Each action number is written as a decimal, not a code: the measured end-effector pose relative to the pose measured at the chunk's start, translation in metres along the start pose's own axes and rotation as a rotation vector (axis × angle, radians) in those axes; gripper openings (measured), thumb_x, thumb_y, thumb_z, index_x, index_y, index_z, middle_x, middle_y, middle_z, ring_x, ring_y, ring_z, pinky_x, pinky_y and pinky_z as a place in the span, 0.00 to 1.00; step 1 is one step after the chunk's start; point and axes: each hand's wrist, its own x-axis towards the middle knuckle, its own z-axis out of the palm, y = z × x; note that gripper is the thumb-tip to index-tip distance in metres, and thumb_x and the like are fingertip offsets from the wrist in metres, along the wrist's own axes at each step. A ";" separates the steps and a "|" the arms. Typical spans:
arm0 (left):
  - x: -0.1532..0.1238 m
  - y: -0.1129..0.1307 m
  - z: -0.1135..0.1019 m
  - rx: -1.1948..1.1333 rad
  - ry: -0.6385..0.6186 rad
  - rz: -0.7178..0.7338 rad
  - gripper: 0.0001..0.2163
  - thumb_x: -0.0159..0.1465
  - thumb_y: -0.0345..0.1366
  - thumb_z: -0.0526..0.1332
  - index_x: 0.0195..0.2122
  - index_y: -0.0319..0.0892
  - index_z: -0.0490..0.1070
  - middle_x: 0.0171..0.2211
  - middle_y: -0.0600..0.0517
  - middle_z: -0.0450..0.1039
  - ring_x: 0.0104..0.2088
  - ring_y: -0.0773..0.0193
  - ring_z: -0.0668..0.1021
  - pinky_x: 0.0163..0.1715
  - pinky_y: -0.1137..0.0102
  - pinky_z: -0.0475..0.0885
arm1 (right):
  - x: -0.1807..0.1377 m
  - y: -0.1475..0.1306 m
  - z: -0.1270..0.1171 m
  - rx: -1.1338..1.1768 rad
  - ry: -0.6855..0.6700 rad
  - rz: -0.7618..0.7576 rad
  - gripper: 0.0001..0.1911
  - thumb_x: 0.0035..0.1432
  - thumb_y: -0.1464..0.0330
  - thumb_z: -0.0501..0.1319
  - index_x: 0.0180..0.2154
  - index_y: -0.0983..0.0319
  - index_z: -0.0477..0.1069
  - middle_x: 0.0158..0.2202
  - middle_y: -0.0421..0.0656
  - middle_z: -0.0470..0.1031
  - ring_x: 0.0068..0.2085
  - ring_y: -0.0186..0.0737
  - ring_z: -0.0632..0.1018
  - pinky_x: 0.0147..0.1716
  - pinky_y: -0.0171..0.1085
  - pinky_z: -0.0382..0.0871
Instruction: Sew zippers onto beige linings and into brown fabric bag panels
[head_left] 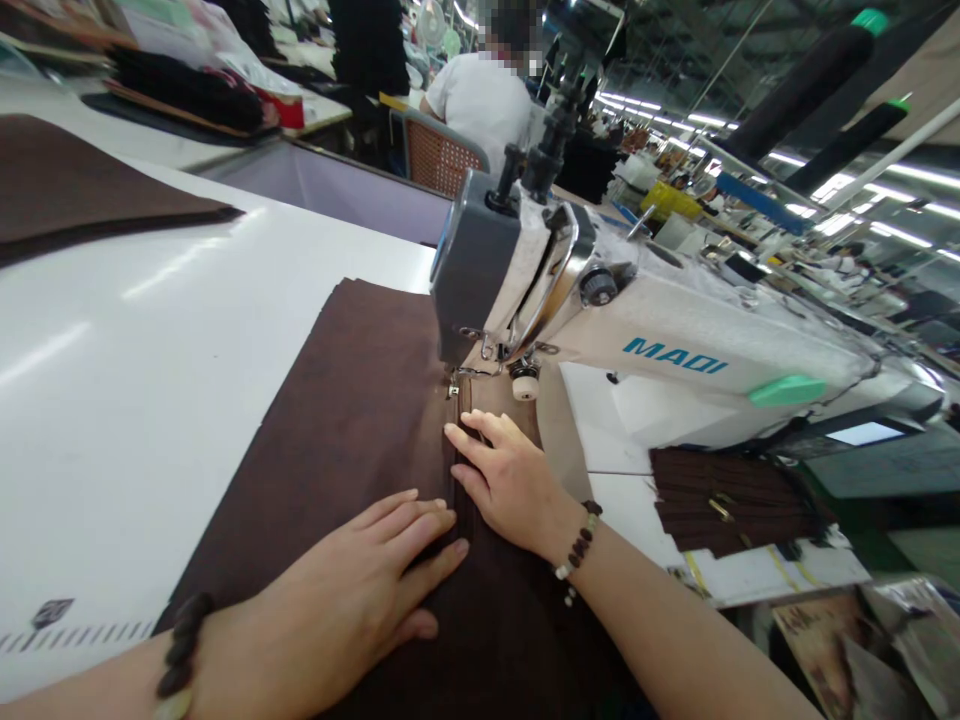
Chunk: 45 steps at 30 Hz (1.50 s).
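Observation:
A dark brown fabric panel [337, 430] lies on the white sewing table [135, 330], running under the needle of a white MAQI sewing machine [660, 340]. My left hand [352, 590] lies flat on the fabric with its fingers stretched out, pointing right toward a seam line. My right hand [510, 475] rests flat on the fabric just in front of the presser foot [454, 385], fingers pointing left along the seam. Both wrists wear bead bracelets.
A pile of brown zippers or strips [731, 500] lies to the right under the machine arm. Another brown fabric piece [82, 190] sits at the far left. A person in a white shirt [480, 95] sits ahead on a chair, with other workstations beyond.

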 end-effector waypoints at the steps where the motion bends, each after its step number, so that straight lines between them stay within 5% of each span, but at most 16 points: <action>1: 0.001 -0.002 -0.001 0.009 0.010 0.009 0.18 0.63 0.47 0.58 0.52 0.47 0.70 0.50 0.48 0.72 0.50 0.57 0.73 0.54 0.62 0.66 | 0.002 0.001 0.000 -0.002 0.003 -0.001 0.19 0.64 0.66 0.53 0.56 0.62 0.65 0.56 0.48 0.64 0.58 0.42 0.63 0.60 0.48 0.57; 18: 0.010 -0.023 -0.002 0.029 0.039 0.013 0.17 0.62 0.45 0.60 0.51 0.46 0.70 0.48 0.49 0.72 0.49 0.57 0.74 0.53 0.63 0.68 | 0.005 0.012 0.005 0.015 0.079 -0.072 0.20 0.65 0.72 0.47 0.56 0.70 0.63 0.57 0.52 0.64 0.59 0.44 0.64 0.59 0.50 0.59; 45: 0.010 -0.041 -0.001 0.074 0.129 0.076 0.15 0.66 0.44 0.55 0.50 0.46 0.70 0.48 0.50 0.72 0.49 0.58 0.73 0.53 0.63 0.66 | 0.007 -0.003 0.009 -0.031 -0.002 0.120 0.22 0.64 0.72 0.49 0.58 0.72 0.61 0.58 0.52 0.62 0.59 0.46 0.63 0.61 0.52 0.55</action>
